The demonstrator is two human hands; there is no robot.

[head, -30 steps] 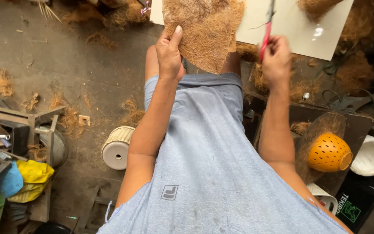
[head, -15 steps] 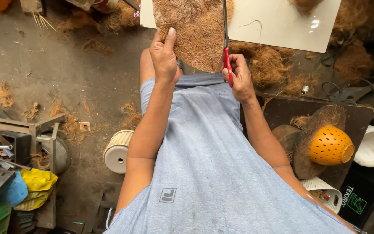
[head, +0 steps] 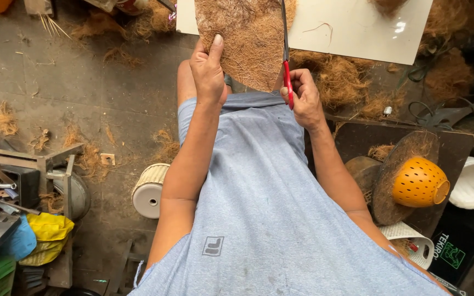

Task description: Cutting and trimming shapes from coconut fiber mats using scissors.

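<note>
Both arms reach forward, left hand (head: 208,71) pinching, right hand (head: 304,98) in closed grip

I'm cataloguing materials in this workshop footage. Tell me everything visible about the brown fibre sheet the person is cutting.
The coconut-fibre sheet is a flat, coarse mat of tangled brown fibres, with a rounded lower edge and loose strands fraying out. Its top runs out of view. It is held up over the person's lap, in front of a white board. The left hand grips its lower left edge, thumb on the face. The red-handled scissors in the right hand point upward, blades running along the sheet's right side.
</note>
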